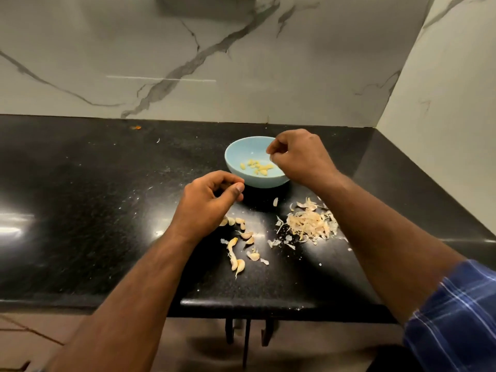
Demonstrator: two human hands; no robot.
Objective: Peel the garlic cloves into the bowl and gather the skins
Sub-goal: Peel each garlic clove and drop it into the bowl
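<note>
Head view: blue bowl (236, 167) on black tabletop (94, 210), holds peeled cloves (257, 167). Right hand (298, 157) over bowl rim, fingertips pinched; contents untellable. Left hand (209, 200) just before bowl, fingers curled, thumb to forefinger. Unpeeled cloves (239, 245) near left wrist. Skins (308, 224) heaped beside right forearm.

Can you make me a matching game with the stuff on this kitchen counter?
Things:
1. bowl
2. peeled cloves
3. skin pile
4. unpeeled cloves

Places or colours:
A. loose on the black counter near the left arm
B. light blue
C. heaped on the counter under the right arm
D. yellow, inside the bowl

Pairs: 1-B, 2-D, 3-C, 4-A
</note>
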